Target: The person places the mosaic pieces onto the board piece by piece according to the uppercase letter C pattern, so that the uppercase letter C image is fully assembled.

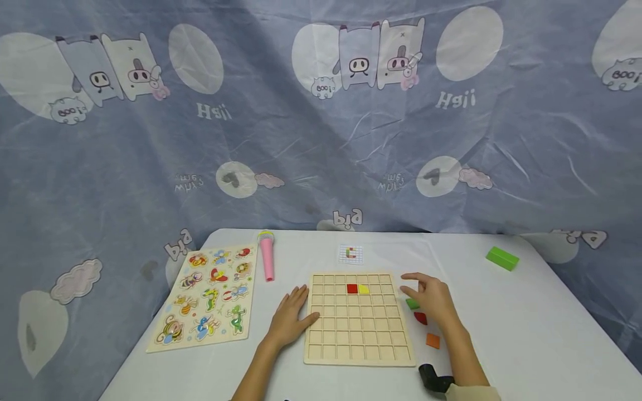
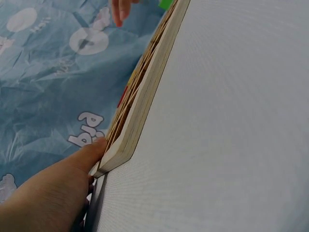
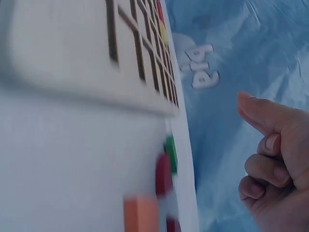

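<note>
A square wooden grid board (image 1: 320,354) lies on the table, with a red square (image 1: 352,289) and a yellow square (image 1: 364,289) side by side in one upper row. Along its left edge rests my left hand (image 1: 290,317), fingers straight, thumb on the rim. Over the table by the board's upper right side is my right hand (image 1: 432,298), index finger and thumb apart with nothing between them; its other fingers curl in the right wrist view. Below it lie a green piece (image 1: 412,303), a red rounded piece (image 1: 420,318) and an orange block (image 1: 433,341).
Behind the board lies a small pattern card (image 1: 351,254). To the left are an insect picture board (image 1: 228,332) and a pink toy microphone (image 1: 268,259). A green block (image 1: 502,258) sits far right; a black pipe-shaped object (image 1: 434,379) lies by my right forearm.
</note>
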A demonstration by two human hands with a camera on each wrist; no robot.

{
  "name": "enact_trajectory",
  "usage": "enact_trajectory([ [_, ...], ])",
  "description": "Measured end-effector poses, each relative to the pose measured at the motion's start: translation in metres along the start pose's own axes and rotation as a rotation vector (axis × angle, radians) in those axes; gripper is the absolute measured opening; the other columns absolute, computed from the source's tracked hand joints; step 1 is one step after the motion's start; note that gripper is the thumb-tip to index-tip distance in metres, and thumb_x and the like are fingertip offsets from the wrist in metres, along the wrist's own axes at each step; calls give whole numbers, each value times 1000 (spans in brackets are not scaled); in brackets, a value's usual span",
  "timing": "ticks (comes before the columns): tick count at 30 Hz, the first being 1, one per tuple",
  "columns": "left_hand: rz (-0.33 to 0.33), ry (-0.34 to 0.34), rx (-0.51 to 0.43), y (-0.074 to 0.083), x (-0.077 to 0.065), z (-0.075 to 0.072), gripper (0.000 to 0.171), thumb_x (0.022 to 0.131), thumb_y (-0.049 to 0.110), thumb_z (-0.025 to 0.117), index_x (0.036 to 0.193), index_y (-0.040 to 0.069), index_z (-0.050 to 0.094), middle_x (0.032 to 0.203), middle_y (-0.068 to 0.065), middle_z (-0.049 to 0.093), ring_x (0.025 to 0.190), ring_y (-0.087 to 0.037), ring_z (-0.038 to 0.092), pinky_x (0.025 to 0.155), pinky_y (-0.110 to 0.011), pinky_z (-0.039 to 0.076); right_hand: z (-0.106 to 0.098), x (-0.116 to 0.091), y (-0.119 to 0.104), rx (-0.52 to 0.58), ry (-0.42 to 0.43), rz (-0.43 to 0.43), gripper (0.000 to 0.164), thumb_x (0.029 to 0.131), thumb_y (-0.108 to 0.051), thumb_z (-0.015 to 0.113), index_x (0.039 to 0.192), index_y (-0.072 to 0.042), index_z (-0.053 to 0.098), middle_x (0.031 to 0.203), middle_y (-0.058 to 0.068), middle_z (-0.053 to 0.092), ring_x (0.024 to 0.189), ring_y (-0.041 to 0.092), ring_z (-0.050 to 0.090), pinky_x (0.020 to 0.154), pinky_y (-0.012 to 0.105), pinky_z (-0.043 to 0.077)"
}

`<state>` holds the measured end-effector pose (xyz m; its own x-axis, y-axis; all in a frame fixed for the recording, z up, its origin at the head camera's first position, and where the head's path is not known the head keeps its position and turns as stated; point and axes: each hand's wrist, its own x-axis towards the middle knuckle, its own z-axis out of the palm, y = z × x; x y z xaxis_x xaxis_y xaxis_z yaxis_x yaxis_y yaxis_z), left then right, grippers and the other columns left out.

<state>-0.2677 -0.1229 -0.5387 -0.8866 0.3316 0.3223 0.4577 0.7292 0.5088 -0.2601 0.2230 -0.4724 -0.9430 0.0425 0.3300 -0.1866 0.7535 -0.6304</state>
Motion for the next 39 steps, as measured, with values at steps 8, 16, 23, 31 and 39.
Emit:
enact_trajectory([
  [8,-6,-16,-5,0,0,-1,72,87,46,57,138,-2,39,143,-13,38,134,-32,26,110,-48,16,-42,-26,41,-52,-59,179,35,80,-23,72,110,-6,67,54,1,36,46,15,31,38,25,25],
  [16,-12,-2,-6,0,-2,0,73,87,47,57,138,-1,38,144,-13,35,135,-31,25,110,-47,15,-61,-56,61,-100,-223,277,44,72,-39,77,102,-7,70,55,1,36,51,15,32,44,26,24],
  [23,-32,-27,-6,-1,0,1,74,87,48,56,140,0,37,146,-11,33,137,-28,22,112,-43,12,-57,-70,67,-127,-264,297,44,64,-42,81,94,-12,68,53,-1,37,49,14,34,47,25,24],
  [31,7,-7,3,1,0,1,72,87,45,58,138,-2,39,143,-15,36,134,-33,27,109,-49,17,-57,-72,74,-123,-240,253,36,73,-26,77,103,-11,67,54,0,38,49,15,35,45,24,26],
  [39,4,5,-8,0,0,0,73,86,46,59,137,-3,40,143,-15,37,134,-33,28,109,-49,18,-62,-70,87,-162,-157,276,47,77,-26,74,116,-3,60,56,0,40,52,15,36,44,26,27],
])
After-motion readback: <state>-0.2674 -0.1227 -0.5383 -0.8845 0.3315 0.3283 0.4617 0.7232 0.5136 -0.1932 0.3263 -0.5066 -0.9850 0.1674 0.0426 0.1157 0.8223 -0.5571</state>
